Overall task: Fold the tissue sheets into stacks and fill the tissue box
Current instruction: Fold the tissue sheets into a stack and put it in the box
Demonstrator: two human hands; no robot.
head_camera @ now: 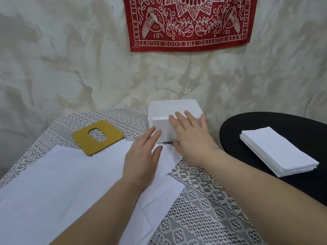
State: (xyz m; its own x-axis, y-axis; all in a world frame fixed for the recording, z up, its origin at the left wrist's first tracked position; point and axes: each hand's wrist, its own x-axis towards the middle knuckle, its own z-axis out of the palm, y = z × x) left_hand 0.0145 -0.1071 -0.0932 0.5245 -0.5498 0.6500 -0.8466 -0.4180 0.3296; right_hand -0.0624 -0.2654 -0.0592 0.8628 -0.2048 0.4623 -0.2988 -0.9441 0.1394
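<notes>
Lace tablecloth [203,200] under loose tissue sheets [62,183]; left hand [143,160] and right hand [191,137], fingers straight, touch the tissue box [169,110].

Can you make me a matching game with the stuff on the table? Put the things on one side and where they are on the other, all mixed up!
Things:
1. yellow lid with a hole
2. neat tissue stack
3. white tissue box
4. loose tissue sheets

Places:
A. on the black round table
B. spread over the near lace cloth
C. under the right hand
D. flat on the lace cloth, left of the box

Pairs: 1-D, 2-A, 3-C, 4-B
</notes>
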